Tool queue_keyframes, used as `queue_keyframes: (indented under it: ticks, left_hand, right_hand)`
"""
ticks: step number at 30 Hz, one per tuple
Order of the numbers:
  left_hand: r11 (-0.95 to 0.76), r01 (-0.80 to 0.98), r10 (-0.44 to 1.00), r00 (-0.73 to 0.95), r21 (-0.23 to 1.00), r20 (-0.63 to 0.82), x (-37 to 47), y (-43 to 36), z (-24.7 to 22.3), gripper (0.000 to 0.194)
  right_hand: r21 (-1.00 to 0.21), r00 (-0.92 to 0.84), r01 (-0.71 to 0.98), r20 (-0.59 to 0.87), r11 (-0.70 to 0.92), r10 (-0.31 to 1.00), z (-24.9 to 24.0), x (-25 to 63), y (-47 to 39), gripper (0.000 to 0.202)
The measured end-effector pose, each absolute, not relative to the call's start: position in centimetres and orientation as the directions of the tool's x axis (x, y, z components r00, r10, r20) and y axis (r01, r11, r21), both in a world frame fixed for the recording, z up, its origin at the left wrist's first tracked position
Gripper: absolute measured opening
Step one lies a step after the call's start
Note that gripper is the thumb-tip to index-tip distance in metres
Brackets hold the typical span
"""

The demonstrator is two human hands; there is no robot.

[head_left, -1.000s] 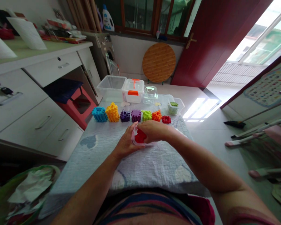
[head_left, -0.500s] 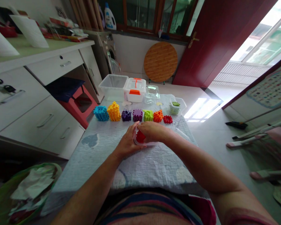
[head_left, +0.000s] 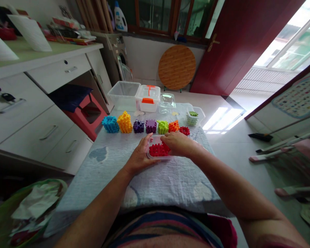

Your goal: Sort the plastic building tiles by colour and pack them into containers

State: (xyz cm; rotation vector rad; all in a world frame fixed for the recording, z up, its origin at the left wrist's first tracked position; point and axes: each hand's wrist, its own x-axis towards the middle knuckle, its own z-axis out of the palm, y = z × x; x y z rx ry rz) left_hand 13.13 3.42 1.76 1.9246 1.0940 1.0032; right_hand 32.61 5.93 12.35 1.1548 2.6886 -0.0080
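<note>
A clear plastic container (head_left: 156,138) stands near the middle of the cloth-covered table, with several red interlocking blocks (head_left: 157,150) in it. Fingers and thumb of my left hand (head_left: 141,153) grip its left end. Over its right end, my right hand (head_left: 179,143) has its fingers bent downward; whatever they hold is hidden. Beyond the hands runs a row of block shapes: a blue one (head_left: 110,124), a yellow one (head_left: 124,122), a dark purple one (head_left: 138,126), a purple one (head_left: 151,126), a lime green one (head_left: 162,127), an orange one (head_left: 174,126) and a low red one (head_left: 184,131).
Behind the row stand an open clear bin (head_left: 122,98), a lidded box with orange clips (head_left: 148,100) and a clear tub (head_left: 167,103). A small container with green pieces (head_left: 192,119) is at the back right. A red stool (head_left: 85,115) stands left of the table.
My right hand has moved right from inside the container to its right end, uncovering the red blocks. My left hand keeps its grip.
</note>
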Motion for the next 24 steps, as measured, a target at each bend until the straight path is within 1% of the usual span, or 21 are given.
queue_keyframes:
  ticks: [4,6,11,13,16,19,21,24]
  left_hand:
    - [-0.41,0.373,0.893,0.35,0.833,0.283,13.1,3.4,1.9,0.107]
    - [-0.413,0.379,0.893,0.346,0.828,0.287,13.2,3.4,1.9,0.106]
    - [-0.402,0.341,0.895,0.34,0.85,0.287,13.2,3.3,1.7,0.106]
    - [-0.395,0.336,0.897,0.343,0.855,0.279,13.2,3.4,1.5,0.107]
    - [-0.393,0.335,0.896,0.349,0.856,0.274,13.1,3.5,1.4,0.107]
    - [-0.395,0.348,0.894,0.359,0.85,0.268,13.0,3.5,1.4,0.107]
    - [-0.382,0.351,0.899,0.356,0.855,0.256,13.0,3.4,1.5,0.107]
    - [-0.359,0.349,0.909,0.34,0.866,0.24,13.1,3.3,1.6,0.107]
  right_hand:
    - [0.128,-0.675,0.707,-0.169,0.696,0.718,12.4,32.4,6.0,0.027]
    - [0.137,-0.68,0.695,-0.193,0.705,0.708,12.4,32.3,6.1,0.025]
    - [0.146,-0.658,0.699,-0.252,0.7,0.709,12.1,32.1,6.5,0.031]
    - [0.137,-0.651,0.703,-0.271,0.698,0.709,12.3,32.1,6.6,0.03]
    - [0.081,-0.651,0.715,-0.286,0.695,0.703,12.8,32.4,6.7,0.027]
    - [-0.021,-0.647,0.749,-0.244,0.663,0.723,13.5,33.5,6.8,0.031]
    - [-0.107,-0.628,0.778,-0.163,0.619,0.761,13.9,34.9,6.7,0.032]
    - [-0.214,-0.528,0.83,-0.008,0.515,0.849,13.7,37.7,6.1,0.024]
